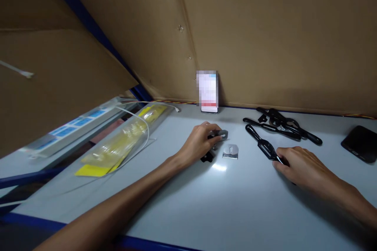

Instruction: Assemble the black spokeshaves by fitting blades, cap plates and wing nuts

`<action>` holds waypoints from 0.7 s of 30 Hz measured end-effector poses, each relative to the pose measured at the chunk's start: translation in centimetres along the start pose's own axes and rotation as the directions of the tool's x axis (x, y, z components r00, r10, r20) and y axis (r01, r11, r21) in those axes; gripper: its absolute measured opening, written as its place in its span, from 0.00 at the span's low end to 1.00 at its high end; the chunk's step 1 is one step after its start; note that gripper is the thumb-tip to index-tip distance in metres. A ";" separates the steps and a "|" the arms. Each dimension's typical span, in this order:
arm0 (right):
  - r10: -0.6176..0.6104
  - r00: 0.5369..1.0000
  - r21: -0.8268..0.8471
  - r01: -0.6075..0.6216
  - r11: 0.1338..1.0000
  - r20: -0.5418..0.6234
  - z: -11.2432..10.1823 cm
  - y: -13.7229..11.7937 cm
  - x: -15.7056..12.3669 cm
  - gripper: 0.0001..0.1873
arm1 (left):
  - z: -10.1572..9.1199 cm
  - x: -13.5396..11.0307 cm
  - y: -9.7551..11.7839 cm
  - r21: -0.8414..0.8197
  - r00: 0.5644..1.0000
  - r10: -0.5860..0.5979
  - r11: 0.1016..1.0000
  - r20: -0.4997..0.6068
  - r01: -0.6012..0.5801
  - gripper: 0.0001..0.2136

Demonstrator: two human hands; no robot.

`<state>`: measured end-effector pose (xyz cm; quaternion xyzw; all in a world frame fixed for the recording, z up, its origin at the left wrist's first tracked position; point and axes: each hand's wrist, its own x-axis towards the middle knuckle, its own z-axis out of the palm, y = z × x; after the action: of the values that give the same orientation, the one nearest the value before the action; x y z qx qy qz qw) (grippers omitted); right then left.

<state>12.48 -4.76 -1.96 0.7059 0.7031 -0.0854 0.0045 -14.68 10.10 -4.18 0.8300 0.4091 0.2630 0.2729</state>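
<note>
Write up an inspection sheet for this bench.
Surface: pale grey table, glare patch near centre.
Job's things: small dark part, silver plate, black handle.
Clutter: pile of black handles, dark phone, yellow bag.
Hands: left hand grips the small dark part; right hand covers the black handle's end, grip unclear.
Cables: white cable loops over the yellow bag.
Surroundings: cardboard walls; power strip at left.

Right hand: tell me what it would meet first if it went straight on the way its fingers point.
The right hand seems to touch the black handle; that comes first. Beyond it, roughly, lies the metal plate, though depth is unclear.
</note>
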 end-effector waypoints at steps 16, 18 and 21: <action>0.125 0.982 0.750 0.023 0.661 -0.140 0.9 -0.6 1.5 0.21 | 1.6 -1.9 3.0 -0.768 0.926 -0.148 0.522 0.347 0.371 0.14; 0.128 0.988 0.834 0.003 0.551 -0.089 0.8 -1.9 0.9 0.22 | 2.1 -2.3 3.3 -0.789 0.917 -0.131 0.474 0.377 0.392 0.13; 0.093 0.994 0.854 0.000 0.520 -0.057 0.9 -3.4 0.2 0.24 | 2.7 -3.0 3.7 -0.803 0.912 -0.085 0.446 0.402 0.396 0.12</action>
<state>8.99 -4.63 -2.54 0.6393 0.5517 -0.3849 -0.3726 -12.48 5.11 -4.24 0.5378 0.2863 0.2604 0.7490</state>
